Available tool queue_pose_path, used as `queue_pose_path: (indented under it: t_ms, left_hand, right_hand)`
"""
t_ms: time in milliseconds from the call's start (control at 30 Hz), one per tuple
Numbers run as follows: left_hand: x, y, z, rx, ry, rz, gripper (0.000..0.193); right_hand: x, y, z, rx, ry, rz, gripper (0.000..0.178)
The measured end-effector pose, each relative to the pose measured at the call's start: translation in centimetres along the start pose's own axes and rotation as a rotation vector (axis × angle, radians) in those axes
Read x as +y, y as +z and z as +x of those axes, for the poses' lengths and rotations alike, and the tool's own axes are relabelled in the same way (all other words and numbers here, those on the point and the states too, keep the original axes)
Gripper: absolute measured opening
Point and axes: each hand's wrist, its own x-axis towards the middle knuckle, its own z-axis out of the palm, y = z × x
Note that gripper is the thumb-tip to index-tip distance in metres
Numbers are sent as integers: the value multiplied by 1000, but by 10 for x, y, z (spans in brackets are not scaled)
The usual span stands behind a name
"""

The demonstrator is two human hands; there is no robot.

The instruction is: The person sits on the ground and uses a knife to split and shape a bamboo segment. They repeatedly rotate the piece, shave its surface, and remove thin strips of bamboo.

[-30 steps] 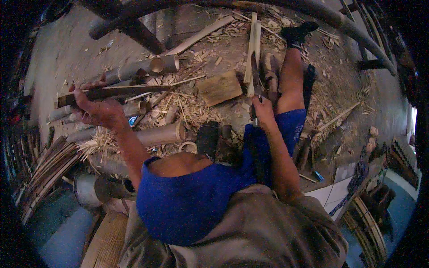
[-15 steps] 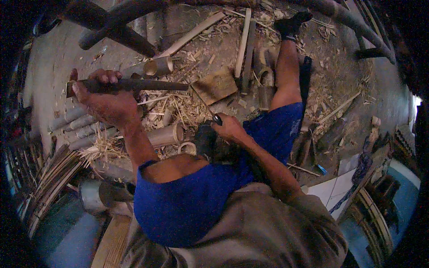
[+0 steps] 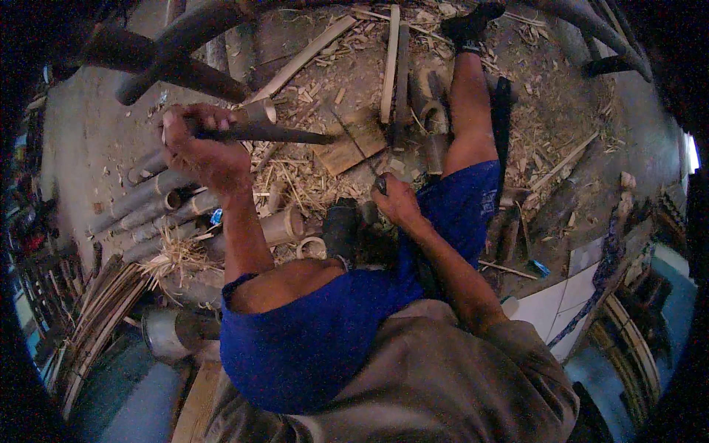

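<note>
Our left hand (image 3: 203, 150) grips a dark strip (image 3: 277, 134); our right hand (image 3: 400, 201) clasps a knife (image 3: 380, 182) near a wooden block (image 3: 338, 158).

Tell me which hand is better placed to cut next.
Right, probably: the right hand holds the knife by its handle, while the left hand is occupied gripping the dark strip.

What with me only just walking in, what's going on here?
A person's left hand holds a dark strip pointing rightward. The right hand holds a thin-bladed tool, seen across a wooden block; whether they touch is unclear. Pale shavings litter the ground, and round tubes lie to the left.
</note>
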Motion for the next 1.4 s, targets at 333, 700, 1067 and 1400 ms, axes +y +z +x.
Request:
queue_pose_path:
  t_ms: [333, 700, 1067, 1400]
  left_hand:
    - [-30, -24, -26, -112, 73, 82, 38]
    - [-35, -26, -60, -15, 243, 529, 48]
    - [-23, -20, -49, 28, 48, 134, 43]
    - [-48, -47, -30, 186, 655, 817, 42]
  right_hand:
    - [-135, -63, -7, 2, -283, 145, 43]
    - [-158, -35, -12, -101, -259, 111, 44]
    - [-148, -28, 1, -45, -293, -18, 44]
    - [-159, -24, 9, -104, -321, -71, 39]
